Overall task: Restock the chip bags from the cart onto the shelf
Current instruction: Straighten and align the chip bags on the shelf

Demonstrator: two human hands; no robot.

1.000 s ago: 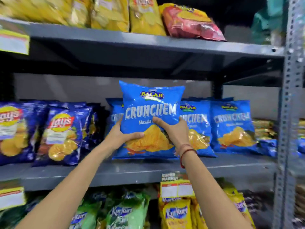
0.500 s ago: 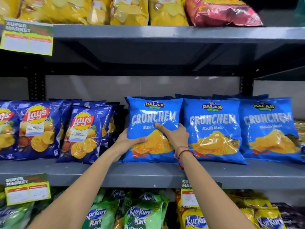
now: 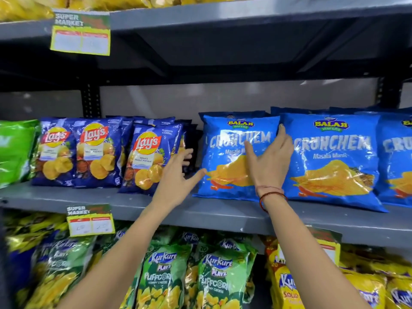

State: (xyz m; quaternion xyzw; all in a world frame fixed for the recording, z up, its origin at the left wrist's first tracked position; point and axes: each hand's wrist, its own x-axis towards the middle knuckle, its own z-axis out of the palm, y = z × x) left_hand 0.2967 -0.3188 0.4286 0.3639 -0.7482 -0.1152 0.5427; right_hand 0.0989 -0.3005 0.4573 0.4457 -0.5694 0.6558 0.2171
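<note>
Grey shelf [image 3: 223,214], Crunchem bag [image 3: 225,161] upright, label outward, right hand [image 3: 268,161] touching

We see the Crunchem bag [image 3: 231,157] standing on the shelf [image 3: 223,216] between our hands: left fingers [image 3: 186,156] beside its left edge, right fingers [image 3: 282,139] on its front; Lay's bags [image 3: 151,157] lie left of the left fingers, a second Crunchem bag [image 3: 332,159] right of the right fingers.

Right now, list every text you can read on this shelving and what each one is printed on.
"BALAJI WAFERS", "CRUNCHEM", "Masala Masti": blue bag.
Same brand on the bag under the right hand; left hand open beside it.
"Lay's", "INDIA'S MAGIC MASALA": dark blue bag.
"Kurkure PLAYZ PUFFCORN": green bag.
"SUPER MARKET": price tag; its prices too blurred.
</note>
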